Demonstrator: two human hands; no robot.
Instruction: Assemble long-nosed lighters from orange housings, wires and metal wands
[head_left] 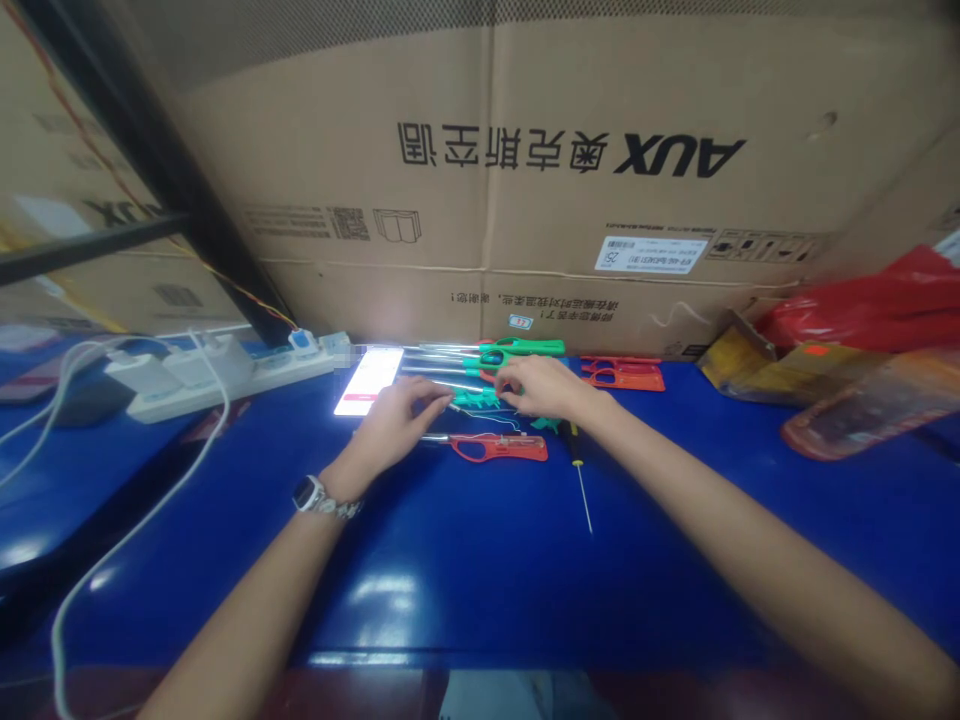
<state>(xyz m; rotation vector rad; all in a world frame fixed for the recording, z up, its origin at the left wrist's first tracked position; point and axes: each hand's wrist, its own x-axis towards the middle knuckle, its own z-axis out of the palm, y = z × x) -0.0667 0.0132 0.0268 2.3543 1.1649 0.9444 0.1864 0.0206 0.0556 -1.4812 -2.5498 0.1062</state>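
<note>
My left hand [394, 425], with a watch on its wrist, has thumb and forefinger pinched on the end of a thin pale wire [487, 416]. Just below lies an opened orange-red long-nosed lighter [517, 449] with a metal tube and small parts in its handle. My right hand [541, 386] is closed, fingers curled down over green lighter pieces; what its fingertips hold is hidden. Small teal-green parts [476, 396] lie between my hands. Behind them rest several lighters, including a green lighter [536, 347]. A screwdriver [577, 460] with a black and yellow handle lies below my right wrist.
A lit phone [367, 382] lies beside my left hand. Farther left, a white power strip [240, 382] carries plugs and a trailing white cable [161, 530]. Red lighter shells [626, 374] lie right. A large cardboard box [480, 220] stands behind the blue table [480, 580].
</note>
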